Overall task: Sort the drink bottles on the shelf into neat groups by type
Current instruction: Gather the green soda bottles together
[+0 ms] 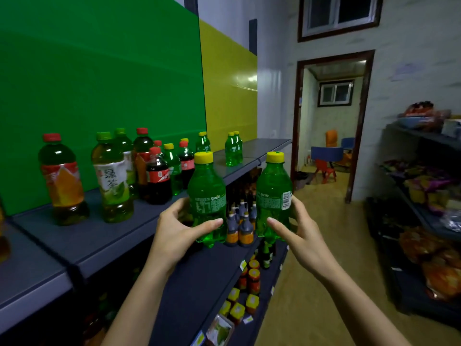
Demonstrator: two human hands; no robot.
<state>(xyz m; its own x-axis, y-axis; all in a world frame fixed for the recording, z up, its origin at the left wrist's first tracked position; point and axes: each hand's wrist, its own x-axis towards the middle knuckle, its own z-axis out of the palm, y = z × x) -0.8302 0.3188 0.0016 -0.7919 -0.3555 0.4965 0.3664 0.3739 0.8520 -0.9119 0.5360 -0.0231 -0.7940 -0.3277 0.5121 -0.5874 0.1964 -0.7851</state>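
**Green Sprites, one per hand**

Left hand [179, 228] wraps left Sprite [207, 193]; right hand [299, 233] wraps right Sprite [273, 193]. Both upright, yellow caps up, held in the air beside the shelf [104, 236] front edge, apart from each other. On shelf: teas [113, 176], colas [158, 178], far Sprites [233, 151] toward the back.

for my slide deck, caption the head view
Left hand and right hand grip two Sprite bottles by the drinks shelf.
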